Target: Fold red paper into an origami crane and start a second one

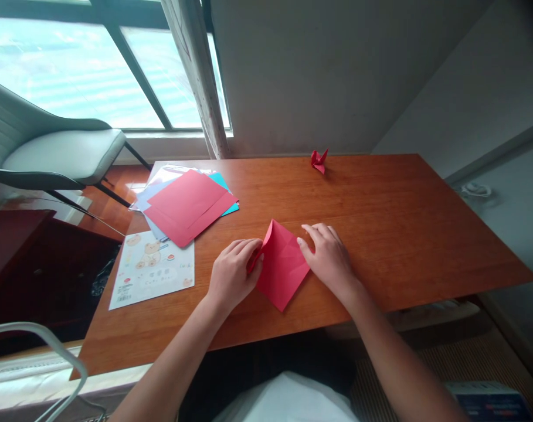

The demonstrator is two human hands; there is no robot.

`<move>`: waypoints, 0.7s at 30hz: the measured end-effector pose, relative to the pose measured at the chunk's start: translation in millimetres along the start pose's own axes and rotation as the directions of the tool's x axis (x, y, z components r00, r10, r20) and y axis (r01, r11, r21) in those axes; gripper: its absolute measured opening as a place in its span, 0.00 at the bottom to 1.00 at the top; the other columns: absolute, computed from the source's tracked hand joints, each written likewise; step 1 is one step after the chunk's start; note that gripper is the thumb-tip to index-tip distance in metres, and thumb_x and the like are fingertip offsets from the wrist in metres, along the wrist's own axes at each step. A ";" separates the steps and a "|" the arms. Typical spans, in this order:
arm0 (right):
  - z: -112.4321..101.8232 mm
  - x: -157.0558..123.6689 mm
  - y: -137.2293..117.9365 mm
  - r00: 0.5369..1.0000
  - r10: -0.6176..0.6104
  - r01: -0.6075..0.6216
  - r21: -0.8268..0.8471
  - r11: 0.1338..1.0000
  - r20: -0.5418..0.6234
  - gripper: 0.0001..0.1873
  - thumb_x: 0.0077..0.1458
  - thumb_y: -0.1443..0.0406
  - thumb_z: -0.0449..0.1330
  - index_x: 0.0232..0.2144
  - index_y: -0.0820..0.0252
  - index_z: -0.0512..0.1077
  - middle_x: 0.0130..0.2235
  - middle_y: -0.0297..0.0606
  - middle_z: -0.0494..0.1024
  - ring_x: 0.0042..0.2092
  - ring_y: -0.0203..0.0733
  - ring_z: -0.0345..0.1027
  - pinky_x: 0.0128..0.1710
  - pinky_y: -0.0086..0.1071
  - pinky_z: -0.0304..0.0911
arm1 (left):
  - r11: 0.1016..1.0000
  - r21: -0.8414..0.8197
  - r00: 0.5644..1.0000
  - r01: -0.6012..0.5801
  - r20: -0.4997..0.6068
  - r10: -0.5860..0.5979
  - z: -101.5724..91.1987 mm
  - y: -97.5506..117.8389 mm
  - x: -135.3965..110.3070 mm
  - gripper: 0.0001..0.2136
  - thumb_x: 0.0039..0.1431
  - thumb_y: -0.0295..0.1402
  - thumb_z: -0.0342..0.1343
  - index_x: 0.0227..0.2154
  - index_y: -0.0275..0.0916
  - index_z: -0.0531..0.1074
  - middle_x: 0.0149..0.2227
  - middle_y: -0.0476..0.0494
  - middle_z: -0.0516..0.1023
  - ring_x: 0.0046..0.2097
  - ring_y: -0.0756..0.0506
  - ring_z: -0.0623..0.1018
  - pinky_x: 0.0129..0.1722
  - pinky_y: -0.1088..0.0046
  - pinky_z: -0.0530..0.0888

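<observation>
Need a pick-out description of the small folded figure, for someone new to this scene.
Find the wooden table and follow its far edge right from the stacked sheets. The small red figure is there by itself. Unlike the larger creased red paper that the left hand pinches, it's compact, with pointed folds jutting up.

In front of you, near the close edge of the tabletop [402, 228], a folded sheet [286, 272] lies between your left hand [235, 272], at its left side, and your right hand [330, 258], at its right. Farther off to the left rests a paper pile [191, 202]; on its near side, partly beneath it, is a card [156, 269]. A paper crane [319, 162] sits by the far edge, beyond your right hand. Past the tabletop's left end, a chair [64, 152] stands before a window [64, 70].
</observation>
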State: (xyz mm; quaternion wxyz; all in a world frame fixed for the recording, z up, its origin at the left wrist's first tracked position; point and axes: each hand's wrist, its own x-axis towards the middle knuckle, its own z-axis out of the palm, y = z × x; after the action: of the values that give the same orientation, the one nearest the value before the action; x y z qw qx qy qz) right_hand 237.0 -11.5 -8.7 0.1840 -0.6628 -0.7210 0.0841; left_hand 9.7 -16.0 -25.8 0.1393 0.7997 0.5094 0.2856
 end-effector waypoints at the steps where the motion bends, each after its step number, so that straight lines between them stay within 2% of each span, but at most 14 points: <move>1: 2.7 0.4 1.6 1.000 0.015 -0.015 0.004 1.000 0.015 0.16 0.66 0.61 0.54 0.51 0.63 0.74 0.46 0.45 0.77 0.49 0.48 0.68 0.52 0.39 0.64 | 1.000 -0.004 1.000 -0.009 0.000 0.009 0.0 -0.3 0.0 0.12 0.66 0.31 0.51 0.49 0.41 0.73 0.48 0.41 0.81 0.49 0.42 0.79 0.50 0.61 0.77; 4: 10.5 -1.1 -1.4 0.998 0.018 -0.018 0.012 1.000 0.054 0.15 0.65 0.61 0.56 0.49 0.62 0.75 0.42 0.43 0.77 0.45 0.47 0.69 0.49 0.38 0.65 | 1.000 -0.004 1.000 -0.011 0.004 0.011 0.7 -0.7 0.1 0.12 0.66 0.30 0.51 0.49 0.41 0.73 0.47 0.41 0.82 0.48 0.42 0.79 0.48 0.62 0.77; 11: 13.9 -4.3 -21.5 0.990 -0.133 0.131 0.054 0.990 0.045 0.13 0.64 0.69 0.56 0.48 0.59 0.75 0.45 0.43 0.75 0.49 0.46 0.66 0.53 0.36 0.64 | 0.999 0.011 0.999 -0.036 0.029 0.036 1.9 -1.7 0.7 0.12 0.65 0.27 0.50 0.48 0.41 0.74 0.47 0.42 0.81 0.48 0.42 0.77 0.49 0.63 0.76; 15: 14.7 -8.2 -29.1 0.973 -0.219 0.216 0.049 0.975 0.077 0.15 0.65 0.69 0.53 0.51 0.60 0.74 0.51 0.44 0.76 0.53 0.48 0.65 0.55 0.39 0.65 | 0.997 0.041 0.995 -0.069 0.071 0.066 2.2 -2.3 -0.2 0.14 0.62 0.24 0.51 0.49 0.41 0.74 0.50 0.42 0.80 0.49 0.41 0.76 0.50 0.62 0.76; 21: 16.9 -16.9 -39.7 0.949 -0.288 0.299 -0.077 0.951 0.131 0.20 0.64 0.69 0.54 0.57 0.66 0.70 0.58 0.49 0.73 0.59 0.55 0.63 0.59 0.46 0.63 | 0.985 0.123 0.985 -0.124 0.133 0.108 4.3 0.5 -2.0 0.19 0.60 0.24 0.53 0.54 0.40 0.72 0.56 0.42 0.77 0.54 0.38 0.74 0.54 0.58 0.73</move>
State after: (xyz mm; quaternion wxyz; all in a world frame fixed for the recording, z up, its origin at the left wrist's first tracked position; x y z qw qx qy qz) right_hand 194.9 -30.3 -12.3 0.1195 -0.5499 -0.8244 0.0602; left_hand 12.0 -17.7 -29.6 0.1015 0.8519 0.4697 0.2080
